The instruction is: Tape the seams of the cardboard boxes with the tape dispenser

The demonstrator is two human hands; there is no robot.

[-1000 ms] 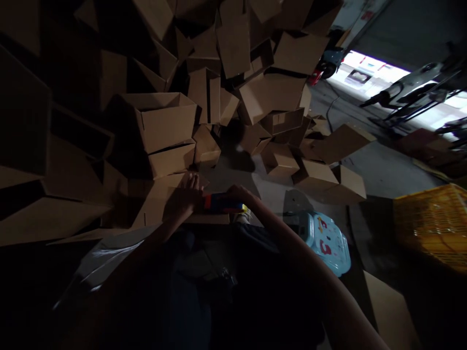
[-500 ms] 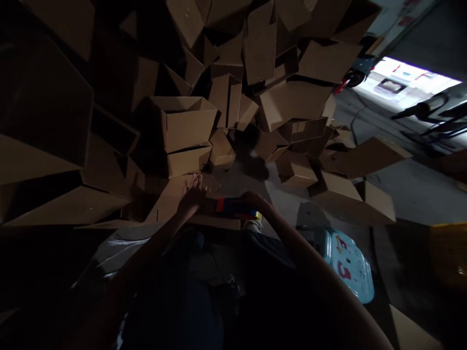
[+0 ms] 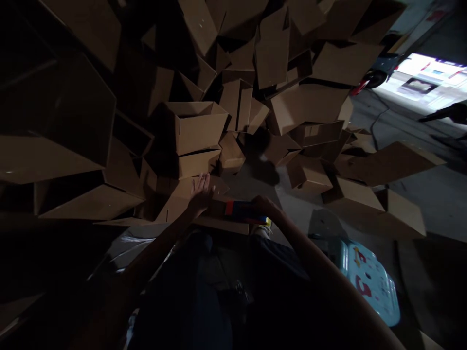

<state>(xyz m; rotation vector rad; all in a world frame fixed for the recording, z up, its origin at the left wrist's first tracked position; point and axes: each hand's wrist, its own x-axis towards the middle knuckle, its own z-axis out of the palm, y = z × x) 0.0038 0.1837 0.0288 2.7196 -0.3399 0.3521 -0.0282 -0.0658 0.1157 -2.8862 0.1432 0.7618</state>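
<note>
My left hand [image 3: 202, 195] lies with its fingers spread on the flaps of a brown cardboard box [image 3: 178, 195] low in front of me. My right hand [image 3: 265, 208] is closed around a long blue tool with a red end and a yellow edge [image 3: 241, 209]. The tool lies along the near side of the box, its red end towards my left hand. Shadow hides its exact kind. Below it, the front cardboard panel [image 3: 222, 224] of the box shows above my knees.
Open cardboard boxes [image 3: 202, 133] are heaped ahead and on both sides. A light-blue plastic stool [image 3: 372, 282] stands at my right. Grey floor [image 3: 401, 194] reaches a bright doorway [image 3: 434, 78] at the upper right, with wheeled vehicles near it.
The whole view has shifted, so things appear further right and slightly lower. Both hands keep nearly the same places at the box, the right still holding the blue tool.
</note>
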